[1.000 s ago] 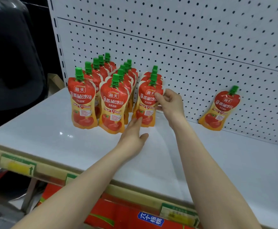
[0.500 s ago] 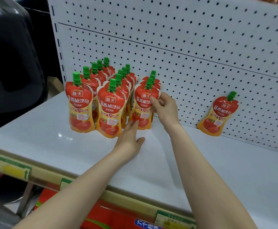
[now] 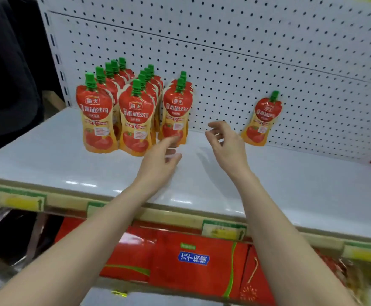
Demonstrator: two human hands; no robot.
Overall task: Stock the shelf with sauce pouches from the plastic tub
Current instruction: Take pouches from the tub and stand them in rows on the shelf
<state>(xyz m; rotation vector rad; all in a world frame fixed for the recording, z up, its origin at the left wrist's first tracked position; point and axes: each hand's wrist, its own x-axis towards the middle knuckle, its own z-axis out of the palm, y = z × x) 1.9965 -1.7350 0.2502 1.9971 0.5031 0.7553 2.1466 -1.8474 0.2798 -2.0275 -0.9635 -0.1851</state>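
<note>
Both your hands are empty over the white metal shelf (image 3: 290, 184). Your left hand (image 3: 160, 157) is relaxed with its fingers loosely extended. Your right hand (image 3: 226, 144) is loosely curled around nothing.

The red-and-orange plastic sauce pouches with green screw caps (image 3: 136, 115) stand in three rows beyond and to the left of your left hand. Each is upright, cap up, label toward you. The front pouch of the shortest row (image 3: 175, 111) is just beyond that hand, but motion blur hides whether you touch its base.

What matters for the next move is the lone pouch (image 3: 262, 120). It sits beyond and to the right of your right hand, well apart from the rows, leaning back on the white perforated back panel (image 3: 246, 62). Its long axis is near upright, tipped slightly right, with the cap on top and the label facing you. Your right hand is plainly nearer, and your left would have to cross over.

If you mean to bring it into the short row, I'd judge a forward-right reach, taking the body below the cap. The plastic tub is out of view, so I cannot tell what stock remains.
</note>
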